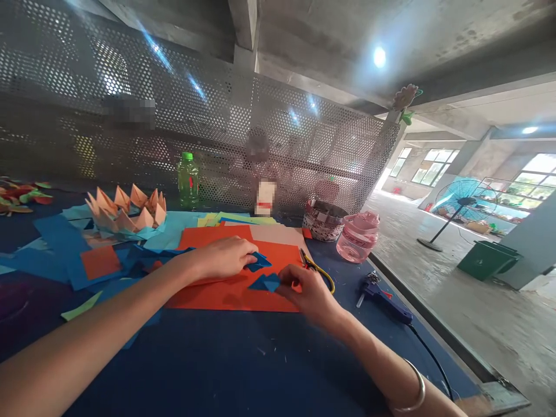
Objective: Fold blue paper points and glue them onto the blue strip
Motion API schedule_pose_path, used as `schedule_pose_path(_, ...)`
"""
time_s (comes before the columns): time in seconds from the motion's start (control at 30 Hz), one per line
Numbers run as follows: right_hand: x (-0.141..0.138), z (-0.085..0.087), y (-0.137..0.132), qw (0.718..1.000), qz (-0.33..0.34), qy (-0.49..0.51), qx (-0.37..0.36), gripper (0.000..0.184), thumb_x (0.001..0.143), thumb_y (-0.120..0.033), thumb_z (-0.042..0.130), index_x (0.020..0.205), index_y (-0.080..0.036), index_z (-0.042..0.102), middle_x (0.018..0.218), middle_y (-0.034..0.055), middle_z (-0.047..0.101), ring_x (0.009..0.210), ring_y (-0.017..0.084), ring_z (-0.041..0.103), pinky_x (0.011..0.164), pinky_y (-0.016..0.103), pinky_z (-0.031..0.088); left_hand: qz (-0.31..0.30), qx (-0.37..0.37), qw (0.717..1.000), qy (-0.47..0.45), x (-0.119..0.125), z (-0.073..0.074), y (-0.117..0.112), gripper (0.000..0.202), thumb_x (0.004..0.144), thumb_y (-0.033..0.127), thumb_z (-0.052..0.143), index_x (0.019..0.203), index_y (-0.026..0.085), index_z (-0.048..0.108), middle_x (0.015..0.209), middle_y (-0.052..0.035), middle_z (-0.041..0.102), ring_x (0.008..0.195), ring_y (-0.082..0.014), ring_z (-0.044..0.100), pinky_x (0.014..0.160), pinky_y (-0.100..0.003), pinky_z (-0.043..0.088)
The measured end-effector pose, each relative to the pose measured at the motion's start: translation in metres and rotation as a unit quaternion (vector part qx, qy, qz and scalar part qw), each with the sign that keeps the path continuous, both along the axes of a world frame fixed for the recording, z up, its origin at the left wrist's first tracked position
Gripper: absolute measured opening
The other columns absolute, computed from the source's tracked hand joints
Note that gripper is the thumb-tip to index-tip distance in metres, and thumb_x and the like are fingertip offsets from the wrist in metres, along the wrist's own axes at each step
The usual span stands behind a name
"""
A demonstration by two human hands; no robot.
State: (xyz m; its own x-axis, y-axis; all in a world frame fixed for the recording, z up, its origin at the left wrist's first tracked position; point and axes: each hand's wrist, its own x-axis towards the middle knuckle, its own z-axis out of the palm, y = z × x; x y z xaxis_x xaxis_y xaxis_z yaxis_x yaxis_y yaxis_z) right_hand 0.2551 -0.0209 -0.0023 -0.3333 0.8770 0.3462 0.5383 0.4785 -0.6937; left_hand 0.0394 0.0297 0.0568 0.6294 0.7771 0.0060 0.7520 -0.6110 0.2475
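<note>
My left hand [226, 256] rests on the orange paper sheet [237, 288] with its fingers closed on a folded blue paper piece [259, 262]. My right hand [309, 293] pinches a second folded blue paper piece [266, 282] lying on the same sheet. The two pieces lie close together, slightly apart. A bracelet sits on my right wrist.
Scissors [316, 267] lie right of the orange sheet. A blue glue gun [384, 298] with its cord lies near the table's right edge. A pink bottle [358, 236], a small basket [324, 219], a green bottle [188, 179], folded orange paper shapes [125, 211] and loose blue sheets [65, 246] stand behind.
</note>
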Motion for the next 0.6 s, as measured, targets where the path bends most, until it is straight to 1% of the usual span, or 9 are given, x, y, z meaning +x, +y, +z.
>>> schedule_pose_path(0.07,0.007,0.003,0.007,0.997,-0.043,0.024,0.055,0.009,0.079,-0.027,0.062,0.077,-0.018,0.062,0.068,-0.0018,0.062,0.061,0.01,0.05,0.058,0.021,0.037,-0.009,-0.004,1.0,-0.001,-0.001,0.001,-0.001,0.025,0.088,0.029,0.039,0.073,0.019,0.057,0.07,-0.0051,0.062,0.062,-0.0162,0.053,0.056,-0.027,0.028)
schedule_pose_path(0.13,0.013,0.004,0.012,0.994,-0.057,0.027,0.085,0.012,0.081,-0.028,0.059,0.076,-0.017,0.062,0.068,-0.0008,0.06,0.061,0.01,0.049,0.057,0.022,0.036,-0.014,-0.013,1.0,-0.003,0.0,0.003,-0.002,0.026,0.088,0.029,0.039,0.074,0.019,0.058,0.072,-0.0054,0.063,0.063,-0.0164,0.054,0.056,-0.027,0.029)
schedule_pose_path(0.23,0.015,0.002,0.015,0.993,-0.048,0.009,0.105,0.016,0.083,-0.029,0.057,0.073,-0.017,0.062,0.065,-0.0005,0.058,0.061,0.011,0.048,0.056,0.022,0.036,-0.015,-0.043,0.999,0.001,0.003,0.005,-0.005,0.026,0.088,0.03,0.039,0.078,0.019,0.06,0.076,-0.0063,0.066,0.067,-0.0175,0.056,0.058,-0.028,0.03)
schedule_pose_path(0.4,0.012,-0.002,0.014,0.992,-0.021,-0.006,0.127,0.008,0.083,-0.023,0.06,0.077,-0.018,0.063,0.07,-0.0006,0.061,0.062,0.011,0.05,0.059,0.022,0.037,-0.021,-0.09,0.996,-0.003,0.005,0.007,-0.007,0.025,0.087,0.03,0.04,0.079,0.019,0.061,0.078,-0.0055,0.069,0.068,-0.0174,0.059,0.06,-0.027,0.032)
schedule_pose_path(0.6,0.013,-0.004,0.014,0.99,-0.021,-0.022,0.139,0.005,0.082,-0.02,0.062,0.077,-0.019,0.064,0.07,-0.0012,0.06,0.063,0.011,0.049,0.06,0.022,0.037,-0.022,-0.094,0.995,-0.005,0.005,0.008,-0.007,0.024,0.087,0.031,0.041,0.077,0.019,0.059,0.077,-0.0049,0.069,0.069,-0.0169,0.059,0.06,-0.027,0.033)
